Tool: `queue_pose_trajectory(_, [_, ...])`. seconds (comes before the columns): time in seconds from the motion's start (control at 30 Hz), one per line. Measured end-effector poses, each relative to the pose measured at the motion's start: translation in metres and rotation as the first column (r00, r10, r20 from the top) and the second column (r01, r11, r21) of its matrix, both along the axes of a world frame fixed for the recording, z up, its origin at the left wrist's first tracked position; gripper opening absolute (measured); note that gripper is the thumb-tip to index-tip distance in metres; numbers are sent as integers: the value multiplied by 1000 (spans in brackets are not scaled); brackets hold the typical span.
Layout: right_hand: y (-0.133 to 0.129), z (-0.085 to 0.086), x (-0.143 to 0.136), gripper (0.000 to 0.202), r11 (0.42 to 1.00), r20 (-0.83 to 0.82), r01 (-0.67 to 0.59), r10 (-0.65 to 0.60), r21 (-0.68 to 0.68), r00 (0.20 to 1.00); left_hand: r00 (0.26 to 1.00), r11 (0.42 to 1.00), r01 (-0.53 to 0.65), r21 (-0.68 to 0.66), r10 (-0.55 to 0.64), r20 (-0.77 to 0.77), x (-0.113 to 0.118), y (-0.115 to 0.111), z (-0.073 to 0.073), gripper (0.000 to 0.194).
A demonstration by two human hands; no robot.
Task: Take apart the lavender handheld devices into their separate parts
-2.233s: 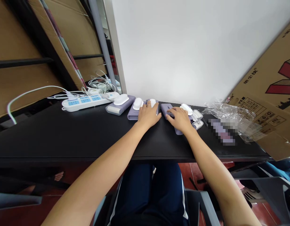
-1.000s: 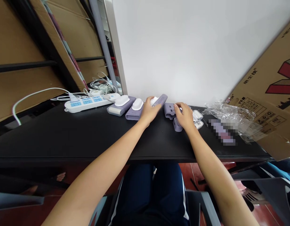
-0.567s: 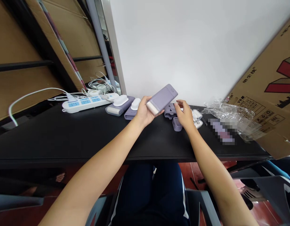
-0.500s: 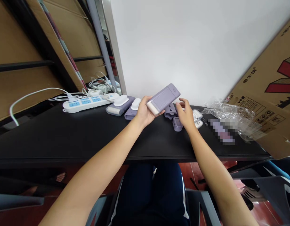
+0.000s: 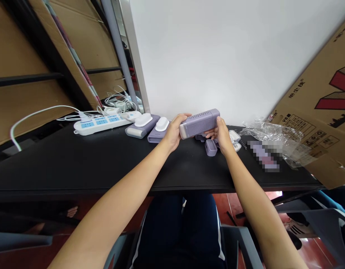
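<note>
Fingers of our left hand (image 5: pixel 174 134) and right hand (image 5: pixel 223 136) pinch opposite ends of the long purple plastic device (image 5: pixel 200 123), raised above the black rectangular worktop (image 5: pixel 111 164). Below it, near our right hand, sits a small purple rounded block (image 5: pixel 211 148).

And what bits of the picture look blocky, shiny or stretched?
In the head view, coarse squares hide a patch; the crumpled plastic glints; the left forearm looks stretched near the bottom edge; the held purple device looks fairly clear.
</note>
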State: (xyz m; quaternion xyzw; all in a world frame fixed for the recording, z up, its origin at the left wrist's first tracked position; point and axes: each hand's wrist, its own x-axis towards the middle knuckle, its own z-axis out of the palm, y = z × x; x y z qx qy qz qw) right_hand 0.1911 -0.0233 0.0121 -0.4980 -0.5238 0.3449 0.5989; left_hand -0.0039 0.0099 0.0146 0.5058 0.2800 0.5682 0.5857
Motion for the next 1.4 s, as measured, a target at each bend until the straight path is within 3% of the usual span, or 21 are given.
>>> queue_pose_trajectory(0.1, [-2,1,-2,63,997,-102,-66,63,-27,993,977,959,-87,270,136,-166,-1,-5,1,37])
queue_pose_trajectory(0.17, [-4,2,-4,59,992,-171,-120,114,-26,979,949,912,-44,407,165,-267,-1,-8,0,42])
queue_pose_trajectory(0.27, [-6,2,-6,59,989,-278,-143,149,44,949,907,862,83,501,143,-396,3,-9,-6,62])
queue_pose_trajectory(0.33, [-6,2,-8,64,990,-336,-103,130,95,933,887,852,161,498,96,-452,6,-6,-13,83])
queue_pose_trajectory(0.43, [-7,2,-8,69,989,-370,-17,70,146,926,888,892,226,391,-24,-459,11,-1,-21,105])
queue_pose_trajectory(0.53, [-7,3,-8,66,980,-355,41,32,195,934,898,919,252,304,-105,-427,12,3,-24,115])
queue_pose_trajectory(0.63, [-4,3,-6,61,967,-352,97,-8,234,936,898,915,265,304,-119,-423,11,4,-23,120])
queue_pose_trajectory(0.77, [7,5,16,58,953,-535,207,-60,220,843,874,909,284,305,-114,-473,5,8,-22,117])
queue_pose_trajectory(0.87, [13,7,40,61,925,-654,302,-84,229,752,821,928,155,339,70,-566,-1,11,-21,105])
queue_pose_trajectory(0.97, [15,6,54,58,894,-685,394,-151,212,713,717,904,46,424,266,-644,-4,10,-21,86])
queue_pose_trajectory(1.1, [15,5,51,60,897,-676,406,-192,173,712,587,880,58,472,352,-729,-1,10,-27,60])
queue_pose_trajectory(1.23, [13,5,43,63,901,-647,392,-189,184,739,600,848,17,530,415,-683,15,18,-34,51])
queue_pose_trajectory(1.4, [11,6,42,64,907,-647,392,-206,155,734,576,841,35,540,425,-699,30,19,-37,64])
